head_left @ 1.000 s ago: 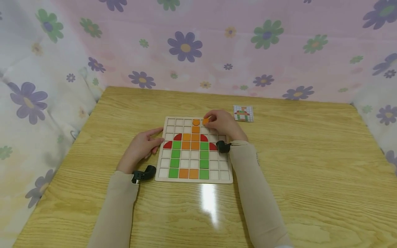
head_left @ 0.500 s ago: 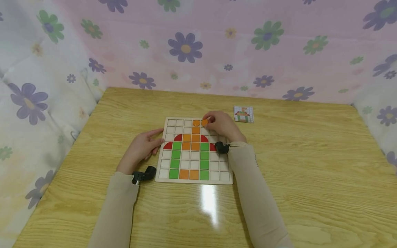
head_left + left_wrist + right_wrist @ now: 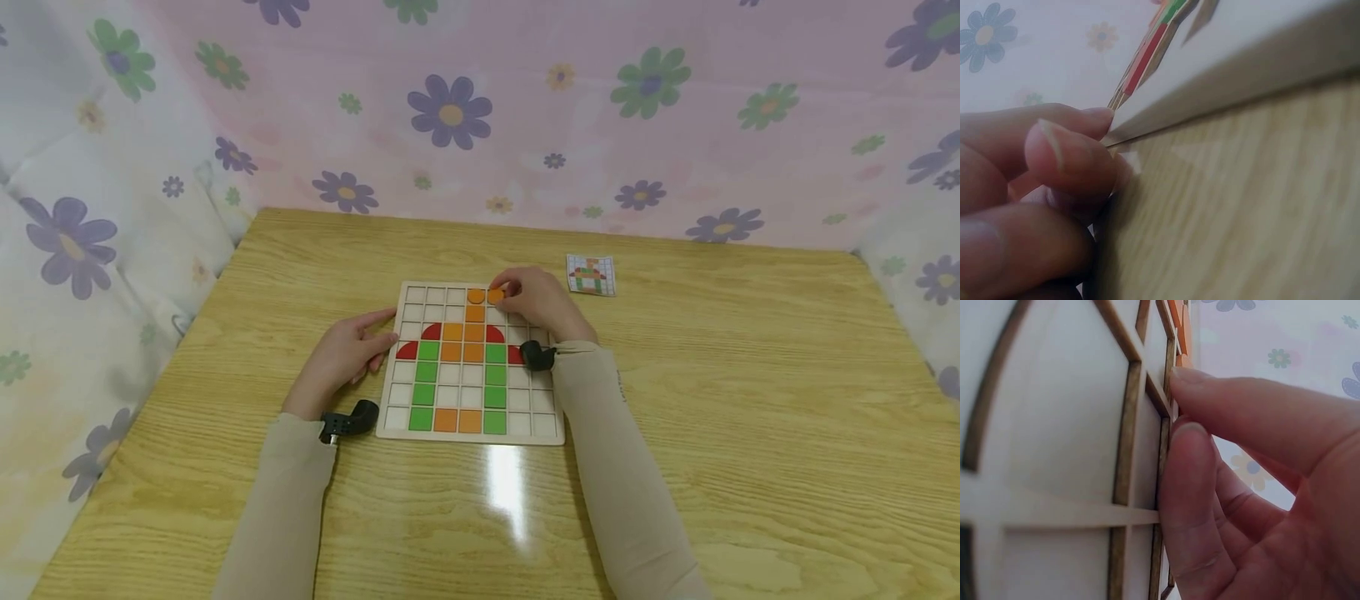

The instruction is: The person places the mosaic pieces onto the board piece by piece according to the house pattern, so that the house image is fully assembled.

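A square wooden grid board (image 3: 558,429) lies on the table, with orange, green and red pieces set in many of its cells. My right hand (image 3: 542,298) reaches over its top right part, and the thumb and forefinger pinch an orange round-edged piece (image 3: 494,296) at the top row. Directly left of that piece sits another orange rounded piece (image 3: 476,297). In the right wrist view the fingertips (image 3: 1190,376) are close to the grid, with orange (image 3: 1183,360) just beyond. My left hand (image 3: 342,358) touches the board's left edge with relaxed fingers, holding no piece.
Behind the board to the right, a small printed card (image 3: 590,276) shows a coloured grid pattern. A black wrist camera (image 3: 537,356) overhangs the board's right side. Flowered cloth (image 3: 525,117) hangs along the table's (image 3: 750,375) back and sides.
The orange piece in my right hand has shifted slightly left and now lies flatter over the top row, beside the other rounded piece. My left hand has stayed at the board's edge.
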The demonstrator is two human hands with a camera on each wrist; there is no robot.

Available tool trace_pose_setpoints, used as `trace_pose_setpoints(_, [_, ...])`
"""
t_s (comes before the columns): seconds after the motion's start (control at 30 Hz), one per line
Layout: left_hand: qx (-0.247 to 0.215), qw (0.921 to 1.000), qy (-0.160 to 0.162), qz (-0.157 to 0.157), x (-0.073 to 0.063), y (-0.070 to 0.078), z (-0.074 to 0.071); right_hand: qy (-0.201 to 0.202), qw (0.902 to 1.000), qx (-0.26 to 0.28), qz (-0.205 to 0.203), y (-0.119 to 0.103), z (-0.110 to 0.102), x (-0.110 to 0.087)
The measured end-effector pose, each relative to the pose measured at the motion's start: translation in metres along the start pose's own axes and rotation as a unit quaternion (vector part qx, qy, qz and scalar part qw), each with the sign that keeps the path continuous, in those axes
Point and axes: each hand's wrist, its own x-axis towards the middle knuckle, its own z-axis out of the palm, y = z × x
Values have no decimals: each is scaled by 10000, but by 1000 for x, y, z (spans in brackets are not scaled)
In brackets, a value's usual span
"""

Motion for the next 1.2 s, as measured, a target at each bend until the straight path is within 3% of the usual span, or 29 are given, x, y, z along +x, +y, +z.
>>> trace_pose_setpoints(0.87, [-31,10000,-1,57,1,4,7,-129,9999,24,49,4,-5,-8])
trace_pose_setpoints(1.2, [82,10000,8,33,-1,0,0,-361,9942,1015,-34,10,-9,-15])
